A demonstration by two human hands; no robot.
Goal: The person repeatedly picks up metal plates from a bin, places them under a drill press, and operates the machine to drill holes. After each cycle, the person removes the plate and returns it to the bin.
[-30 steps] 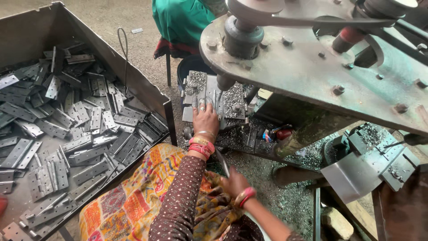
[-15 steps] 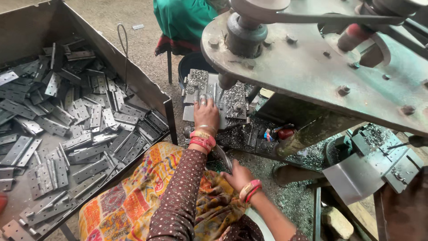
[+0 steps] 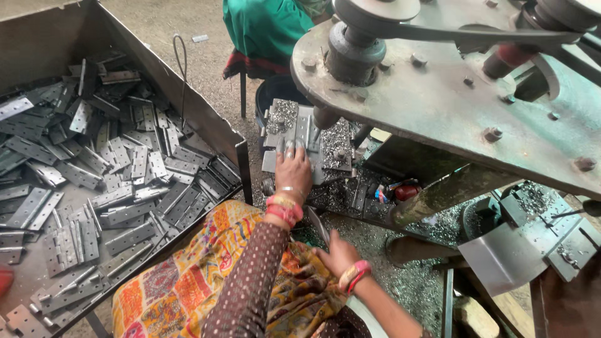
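My left hand (image 3: pixel 293 170) reaches forward and presses a grey metal hinge plate (image 3: pixel 303 130) flat on the machine bed (image 3: pixel 338 145), just under the drill spindle (image 3: pixel 325 116). Metal chips lie on the bed on both sides of the plate. My right hand (image 3: pixel 338 253) stays low above my lap, fingers closed on a flat grey metal piece (image 3: pixel 318 225) that sticks up toward the machine. Both wrists wear red and pink bangles.
A big metal bin (image 3: pixel 206 125) on the left holds several loose hinge plates (image 3: pixel 113 181). The heavy machine arm (image 3: pixel 451 106) overhangs the right. A person in green (image 3: pixel 266 31) sits behind the machine. Metal shavings cover the floor (image 3: pixel 426 288).
My left hand stays on the plate under the spindle. My right hand has shifted slightly to the right, and the metal piece in it shows more clearly.
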